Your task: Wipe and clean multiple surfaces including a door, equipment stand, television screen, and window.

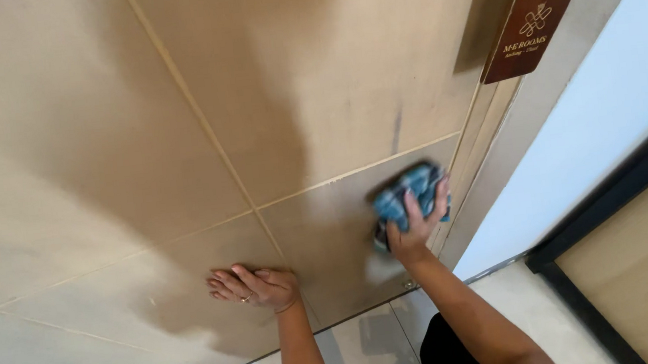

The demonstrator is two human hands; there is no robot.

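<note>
I see soft daylight from three o'clock; a broad shadow crosses the tiled wall (96, 150); edges bow, slight blur.

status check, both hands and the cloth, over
Right hand pressing crumpled blue cloth against beige tiled wall. Left hand flat on the tile, empty. Brown hanging tag above, apart from the cloth.

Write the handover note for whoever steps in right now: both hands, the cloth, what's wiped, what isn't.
Right hand: pressing a blue cloth against the beige tiled wall, near the wall's right edge, below a hanging brown tag.
Left hand: empty, flat on the wall tile, fingers spread, ring on one finger.
Done: cannot tell which tiles are already wiped; no clear wet trail shows.
Left: a dark streak sits just above the cloth, not yet reached.
</note>
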